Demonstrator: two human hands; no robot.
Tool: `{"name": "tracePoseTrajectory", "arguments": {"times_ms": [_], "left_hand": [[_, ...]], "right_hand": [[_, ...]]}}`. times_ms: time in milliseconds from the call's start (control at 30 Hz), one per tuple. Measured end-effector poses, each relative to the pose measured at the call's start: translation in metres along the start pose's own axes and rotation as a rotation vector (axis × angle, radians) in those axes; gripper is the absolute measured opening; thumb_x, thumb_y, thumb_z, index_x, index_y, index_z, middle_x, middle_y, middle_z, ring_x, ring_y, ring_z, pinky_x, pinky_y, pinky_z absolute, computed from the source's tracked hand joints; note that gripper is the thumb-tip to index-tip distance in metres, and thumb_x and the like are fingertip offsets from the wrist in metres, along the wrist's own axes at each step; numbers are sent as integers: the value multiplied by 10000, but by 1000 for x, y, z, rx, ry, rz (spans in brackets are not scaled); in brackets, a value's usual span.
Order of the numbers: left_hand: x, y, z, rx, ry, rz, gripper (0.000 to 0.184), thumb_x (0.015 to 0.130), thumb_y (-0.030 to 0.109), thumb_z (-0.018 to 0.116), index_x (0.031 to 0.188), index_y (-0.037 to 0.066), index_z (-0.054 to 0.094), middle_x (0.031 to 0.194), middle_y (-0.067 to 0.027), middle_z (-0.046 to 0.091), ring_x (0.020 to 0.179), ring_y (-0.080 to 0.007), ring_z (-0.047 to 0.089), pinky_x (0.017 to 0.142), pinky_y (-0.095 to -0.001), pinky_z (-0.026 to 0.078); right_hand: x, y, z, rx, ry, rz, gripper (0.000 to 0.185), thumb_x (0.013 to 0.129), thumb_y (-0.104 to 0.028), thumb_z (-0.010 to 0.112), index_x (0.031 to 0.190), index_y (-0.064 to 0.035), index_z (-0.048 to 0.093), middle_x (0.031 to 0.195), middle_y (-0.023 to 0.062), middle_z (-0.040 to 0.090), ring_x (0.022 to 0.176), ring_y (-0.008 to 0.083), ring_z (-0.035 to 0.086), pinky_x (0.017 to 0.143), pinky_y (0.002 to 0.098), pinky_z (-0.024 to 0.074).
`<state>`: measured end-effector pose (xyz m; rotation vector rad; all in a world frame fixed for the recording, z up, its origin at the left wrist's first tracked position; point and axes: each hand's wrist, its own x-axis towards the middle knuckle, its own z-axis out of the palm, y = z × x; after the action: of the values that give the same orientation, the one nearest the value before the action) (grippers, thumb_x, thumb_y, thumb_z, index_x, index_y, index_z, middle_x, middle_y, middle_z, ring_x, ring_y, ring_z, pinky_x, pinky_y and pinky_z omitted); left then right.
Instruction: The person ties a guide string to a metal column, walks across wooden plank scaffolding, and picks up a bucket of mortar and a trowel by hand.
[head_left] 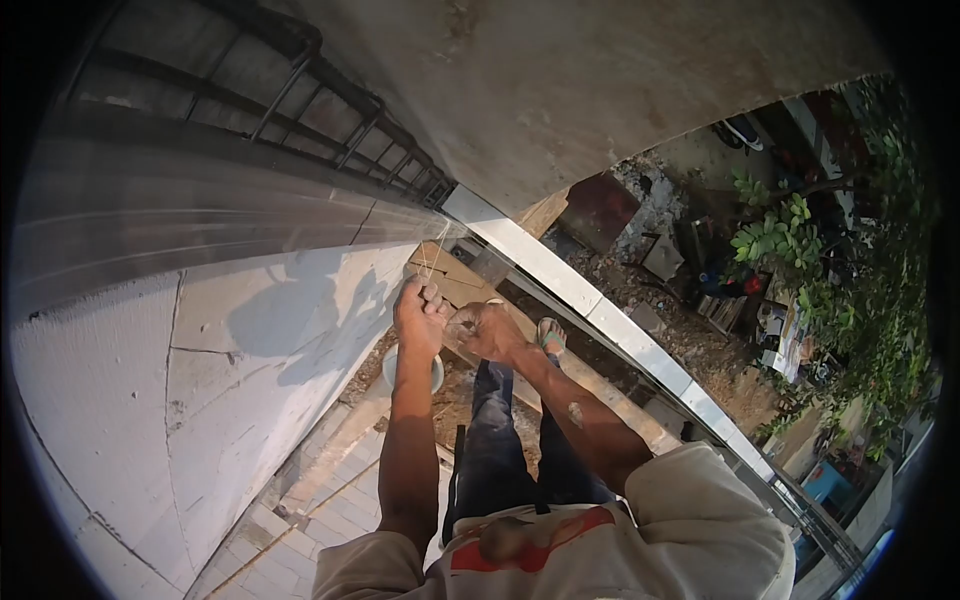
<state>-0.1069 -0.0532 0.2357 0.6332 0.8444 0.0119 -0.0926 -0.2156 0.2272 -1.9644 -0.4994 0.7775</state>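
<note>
Close together in front of my body are my left hand (421, 311) and my right hand (484, 331), both with curled fingers. A thin pale string (430, 262) runs up from my left hand toward the wall corner, and my left fingers are closed on it. My right hand is closed beside it; what it holds, if anything, is too small to make out. Below my hands, a wooden plank (580, 387) runs under my feet. A pale round bucket (430, 376) is partly hidden behind my left forearm.
A white wall (240, 400) rises at the left, with a dark metal grille (330, 115) above. One long white beam (600, 310) slopes down to the right. Far below lie rubble (640, 300), plants (785, 240) and a blue stool (826, 482).
</note>
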Motion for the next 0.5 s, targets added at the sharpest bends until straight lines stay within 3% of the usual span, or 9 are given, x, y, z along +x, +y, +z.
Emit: {"name": "tracePoseTrajectory", "arguments": {"times_ms": [33,100,233,300,433,500], "left_hand": [[-3,4,-2,-118,-38,-90,134,968,223,553,932,94,541,716,9,463,563,-109,405,578,-274,362],[-2,4,-6,-212,-25,-92,137,969,221,557,914,99,528,706,15,453,557,-113,395,585,-276,363],[-1,5,-19,-445,-37,-77,149,965,207,559,877,94,519,697,14,451,541,-123,392,580,-279,365],[-6,11,-17,-428,4,-137,136,956,191,556,885,78,529,692,13,445,531,-119,380,571,-276,351],[-8,11,-19,-409,29,-295,135,953,171,537,912,43,544,676,14,432,520,-114,374,555,-279,341],[-11,12,-18,-418,-34,-288,146,960,171,524,941,28,549,676,20,431,519,-108,369,545,-277,339]], "right_hand": [[3,0,-5,16,-103,44,214,863,-154,690,1055,-60,683,1001,163,688,962,297,659,804,383,511],[14,2,-8,357,114,155,384,828,-46,679,1209,-47,639,1058,81,690,951,179,638,820,331,527],[45,6,-2,655,24,92,464,866,-40,645,1324,-13,572,1064,36,668,985,133,605,832,306,520],[55,-12,-9,811,-14,215,485,916,-68,628,1388,-8,533,1101,38,667,970,148,610,852,300,512],[73,-20,-21,974,-44,273,389,975,-109,605,1358,-42,591,1100,20,652,880,114,580,783,261,492],[84,-12,-25,823,-247,186,331,1001,-159,604,1312,-50,642,1078,25,679,893,110,591,787,263,492]]}}
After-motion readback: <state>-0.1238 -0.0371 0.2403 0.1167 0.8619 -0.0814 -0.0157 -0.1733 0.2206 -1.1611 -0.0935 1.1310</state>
